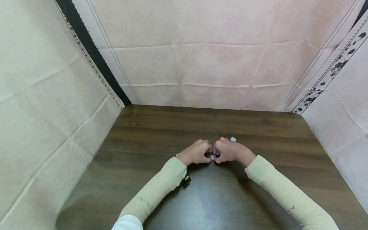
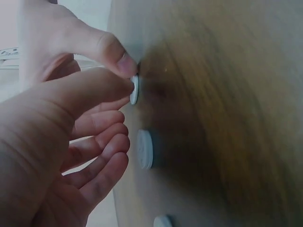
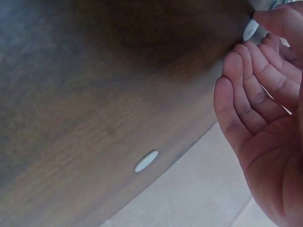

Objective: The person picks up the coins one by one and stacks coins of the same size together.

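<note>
Both hands meet over the middle of the table. My left hand (image 1: 196, 152) has its fingers bent, and its thumb and index finger pinch a small white disc (image 1: 213, 157). From the other side my right hand (image 1: 228, 150), fingers curled, holds the same disc (image 2: 135, 91) near its thumb tip. A second, thicker-looking white disc (image 2: 146, 149) lies by the left fingertips in the left wrist view. Part of a third disc (image 2: 163, 221) shows at that frame's bottom. Beyond the right wrist, a flat white disc (image 1: 233, 139) rests on the wood.
The dark brown wooden table (image 1: 201, 124) has rounded corners. Pale creased cloth (image 1: 184, 64) hangs behind its far edge, with more cloth on the left (image 1: 57, 127) and right (image 1: 342, 127). A small black object (image 1: 186, 179) sits below the left wrist.
</note>
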`<state>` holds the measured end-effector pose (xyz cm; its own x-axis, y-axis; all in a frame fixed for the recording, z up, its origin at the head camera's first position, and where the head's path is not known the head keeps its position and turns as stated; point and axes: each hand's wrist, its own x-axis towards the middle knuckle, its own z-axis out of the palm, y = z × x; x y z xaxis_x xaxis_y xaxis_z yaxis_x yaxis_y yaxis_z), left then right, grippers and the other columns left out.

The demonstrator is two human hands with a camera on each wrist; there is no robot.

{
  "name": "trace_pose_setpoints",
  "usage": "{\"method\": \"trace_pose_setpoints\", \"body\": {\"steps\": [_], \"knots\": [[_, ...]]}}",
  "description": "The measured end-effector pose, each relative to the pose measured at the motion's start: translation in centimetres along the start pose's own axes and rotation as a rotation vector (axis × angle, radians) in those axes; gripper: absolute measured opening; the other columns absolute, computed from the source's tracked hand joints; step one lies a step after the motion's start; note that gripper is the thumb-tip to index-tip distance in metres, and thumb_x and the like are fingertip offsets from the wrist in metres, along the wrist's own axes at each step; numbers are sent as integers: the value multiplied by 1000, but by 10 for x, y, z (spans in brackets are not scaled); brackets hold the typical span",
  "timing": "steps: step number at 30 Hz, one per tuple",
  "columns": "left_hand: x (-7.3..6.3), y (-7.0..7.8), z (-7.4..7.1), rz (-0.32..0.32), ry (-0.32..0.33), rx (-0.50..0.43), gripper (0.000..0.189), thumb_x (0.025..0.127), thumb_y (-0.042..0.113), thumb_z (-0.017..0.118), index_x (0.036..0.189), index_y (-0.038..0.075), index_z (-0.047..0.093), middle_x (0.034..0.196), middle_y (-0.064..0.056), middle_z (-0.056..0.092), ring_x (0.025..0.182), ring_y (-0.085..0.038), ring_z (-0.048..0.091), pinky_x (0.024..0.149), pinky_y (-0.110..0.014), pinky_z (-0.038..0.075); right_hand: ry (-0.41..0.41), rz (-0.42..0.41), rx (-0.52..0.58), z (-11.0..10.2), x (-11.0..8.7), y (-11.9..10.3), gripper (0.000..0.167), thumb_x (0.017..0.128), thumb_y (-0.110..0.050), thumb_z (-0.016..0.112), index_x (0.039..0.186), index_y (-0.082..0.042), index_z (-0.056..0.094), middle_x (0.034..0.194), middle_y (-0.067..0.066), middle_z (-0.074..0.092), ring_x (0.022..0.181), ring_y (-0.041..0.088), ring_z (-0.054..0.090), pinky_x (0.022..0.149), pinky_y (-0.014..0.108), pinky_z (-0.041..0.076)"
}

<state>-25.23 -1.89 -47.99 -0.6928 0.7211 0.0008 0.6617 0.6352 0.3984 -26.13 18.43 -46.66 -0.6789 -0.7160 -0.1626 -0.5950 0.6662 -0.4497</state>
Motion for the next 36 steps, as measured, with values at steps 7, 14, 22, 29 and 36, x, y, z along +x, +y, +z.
{"method": "trace_pose_setpoints", "body": {"steps": [7, 14, 22, 29, 36], "knots": [[7, 2, 6, -30, 5, -26, 12, 89, 16, 84, 91, 9, 74, 89, -3, 63, 81, -10, 47, 70, -21, 41, 30, 17, 34, 3, -3, 4, 8, 86, -12, 82, 85, -11, 74, 74, -9, 69, 63, 0, 59, 62, 20, 52], [10, 0, 9, -16, 26, -35, 8, 89, 17, 85, 90, 13, 79, 87, 1, 67, 81, -8, 51, 70, -20, 43, 62, -46, 33, 1, -5, 6, 9, 85, -10, 83, 80, -12, 76, 74, -8, 73, 66, -3, 62, 62, 18, 53], [9, 3, 8, -24, 18, -60, 4, 90, 15, 84, 94, 13, 84, 94, 1, 74, 88, -7, 60, 74, -17, 49, 63, -50, 45, 1, -6, 7, 9, 87, -12, 84, 81, -12, 78, 76, -7, 75, 69, -3, 65, 64, 18, 55], [8, 5, 6, -18, 23, -40, 4, 90, 16, 85, 93, 13, 85, 92, 0, 74, 84, -7, 58, 71, -18, 48, 62, -62, 49, 2, -8, 6, 7, 89, -10, 83, 84, -11, 78, 77, -6, 75, 68, -5, 64, 62, 17, 54], [8, 4, 6, -19, 23, -27, 6, 91, 19, 84, 94, 14, 84, 93, -1, 73, 82, -6, 57, 70, -17, 46, 64, -90, 29, -3, -15, 7, 6, 89, -8, 82, 90, -6, 77, 82, 0, 77, 71, -1, 67, 65, 19, 56]]}}
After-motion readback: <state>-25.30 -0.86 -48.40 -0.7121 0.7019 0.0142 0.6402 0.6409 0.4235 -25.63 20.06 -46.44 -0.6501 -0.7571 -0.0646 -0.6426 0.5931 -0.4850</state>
